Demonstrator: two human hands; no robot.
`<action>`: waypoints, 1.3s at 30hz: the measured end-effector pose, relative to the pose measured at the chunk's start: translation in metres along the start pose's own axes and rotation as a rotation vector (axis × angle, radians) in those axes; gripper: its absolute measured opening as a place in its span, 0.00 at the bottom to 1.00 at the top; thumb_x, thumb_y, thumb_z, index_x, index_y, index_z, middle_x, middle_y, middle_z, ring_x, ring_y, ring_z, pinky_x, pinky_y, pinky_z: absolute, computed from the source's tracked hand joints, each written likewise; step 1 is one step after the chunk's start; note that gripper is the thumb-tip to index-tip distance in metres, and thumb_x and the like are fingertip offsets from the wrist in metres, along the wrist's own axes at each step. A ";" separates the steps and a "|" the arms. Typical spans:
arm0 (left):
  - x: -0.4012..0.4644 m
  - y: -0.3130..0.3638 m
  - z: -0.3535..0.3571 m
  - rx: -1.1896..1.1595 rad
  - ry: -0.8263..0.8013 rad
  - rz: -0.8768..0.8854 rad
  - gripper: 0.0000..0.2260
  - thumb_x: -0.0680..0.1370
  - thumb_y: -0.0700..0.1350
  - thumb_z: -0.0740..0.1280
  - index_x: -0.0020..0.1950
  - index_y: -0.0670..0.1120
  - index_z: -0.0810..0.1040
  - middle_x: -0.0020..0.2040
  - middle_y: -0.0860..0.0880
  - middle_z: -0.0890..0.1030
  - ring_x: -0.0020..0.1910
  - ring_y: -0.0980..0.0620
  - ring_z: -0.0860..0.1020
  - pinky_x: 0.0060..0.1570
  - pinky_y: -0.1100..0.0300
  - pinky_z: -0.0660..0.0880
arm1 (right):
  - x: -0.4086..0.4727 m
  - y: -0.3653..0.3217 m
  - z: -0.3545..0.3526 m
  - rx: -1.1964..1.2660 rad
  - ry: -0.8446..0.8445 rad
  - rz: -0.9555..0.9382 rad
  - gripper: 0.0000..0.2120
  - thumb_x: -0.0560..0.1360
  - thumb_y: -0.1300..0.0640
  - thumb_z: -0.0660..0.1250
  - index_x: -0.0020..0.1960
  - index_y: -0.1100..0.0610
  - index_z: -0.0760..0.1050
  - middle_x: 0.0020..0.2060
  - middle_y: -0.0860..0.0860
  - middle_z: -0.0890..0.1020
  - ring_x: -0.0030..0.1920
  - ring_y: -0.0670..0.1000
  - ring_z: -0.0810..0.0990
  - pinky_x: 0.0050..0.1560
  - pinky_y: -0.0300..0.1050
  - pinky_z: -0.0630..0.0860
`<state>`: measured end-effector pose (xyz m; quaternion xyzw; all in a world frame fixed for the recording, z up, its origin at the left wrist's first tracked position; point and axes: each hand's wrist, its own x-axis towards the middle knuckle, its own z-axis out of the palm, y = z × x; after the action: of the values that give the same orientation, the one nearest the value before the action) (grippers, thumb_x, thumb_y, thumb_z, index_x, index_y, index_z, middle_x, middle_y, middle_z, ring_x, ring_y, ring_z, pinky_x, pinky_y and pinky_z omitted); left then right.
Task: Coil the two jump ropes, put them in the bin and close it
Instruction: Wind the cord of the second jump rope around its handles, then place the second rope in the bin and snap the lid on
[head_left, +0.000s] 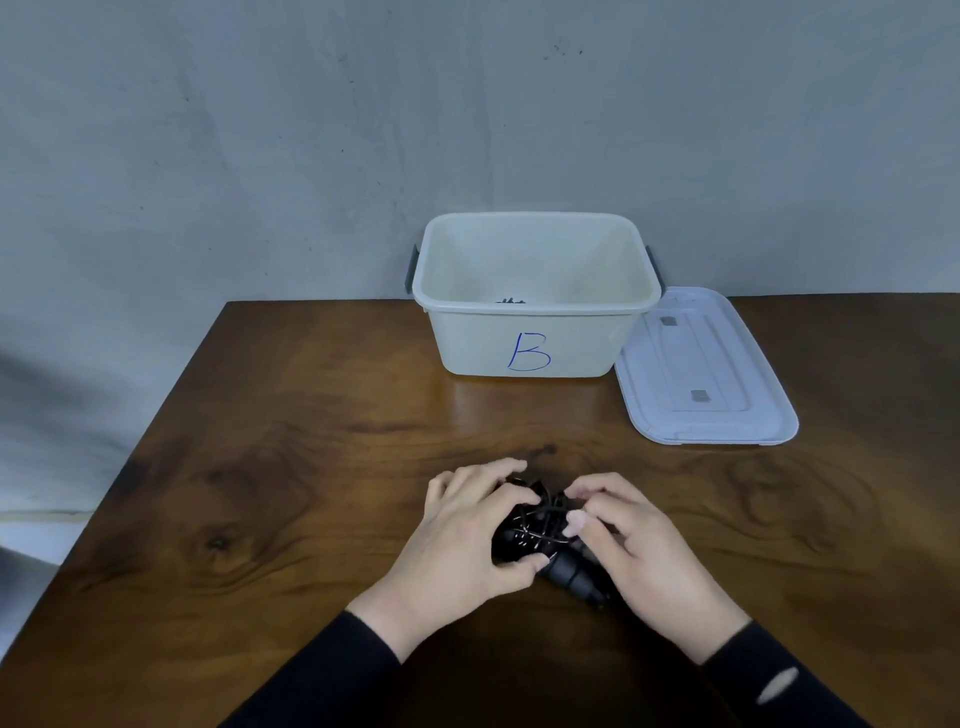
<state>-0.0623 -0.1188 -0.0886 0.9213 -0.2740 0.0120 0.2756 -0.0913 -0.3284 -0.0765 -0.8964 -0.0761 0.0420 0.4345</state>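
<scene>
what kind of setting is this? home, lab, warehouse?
Probably a bare staging spot indoors, not clearly a home or a lab: a wooden table pushed against a plain grey wall, with only a hand-lettered "B" bin and its lid.

- The black jump rope (540, 525) is a tight bundle at 6 o'clock of the table, near its front edge. Thin cord is wound around thick black handles; one handle end points out toward 5 o'clock.
- The bin (535, 332) is cream-white, rectangular, open on top, standing upright at 12 o'clock of the table, against the wall. A blue letter "B" is written on its front. Dark latches hang on both short sides.
- Something small and black (510, 301) shows inside the bin, just above the front rim; I cannot tell what it is.
- The lid (701, 369) is pale and translucent, lying flat at 3 o'clock from the bin, just beside it.
</scene>
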 end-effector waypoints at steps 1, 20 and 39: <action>0.000 0.001 0.000 -0.001 -0.018 0.007 0.24 0.72 0.61 0.68 0.67 0.58 0.71 0.72 0.61 0.64 0.71 0.60 0.58 0.71 0.53 0.55 | 0.000 0.000 0.003 0.058 0.048 0.050 0.08 0.78 0.51 0.67 0.40 0.47 0.76 0.55 0.38 0.76 0.56 0.42 0.78 0.54 0.41 0.74; 0.000 -0.044 -0.020 -0.585 0.446 -0.343 0.12 0.81 0.54 0.61 0.64 0.61 0.73 0.61 0.58 0.78 0.63 0.54 0.76 0.60 0.67 0.72 | 0.020 -0.045 -0.025 0.503 -0.177 0.439 0.10 0.74 0.57 0.72 0.54 0.51 0.84 0.44 0.55 0.88 0.42 0.56 0.87 0.51 0.55 0.83; 0.118 -0.111 -0.036 -0.277 0.228 -0.439 0.40 0.73 0.66 0.66 0.77 0.66 0.45 0.75 0.61 0.65 0.75 0.55 0.62 0.72 0.51 0.64 | 0.297 -0.046 -0.121 -0.855 -0.114 -0.556 0.27 0.76 0.51 0.71 0.73 0.50 0.67 0.54 0.49 0.74 0.53 0.52 0.76 0.55 0.46 0.75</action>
<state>0.0993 -0.0810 -0.0934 0.9048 -0.0342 0.0182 0.4241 0.2141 -0.3426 0.0322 -0.9362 -0.3456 -0.0610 0.0187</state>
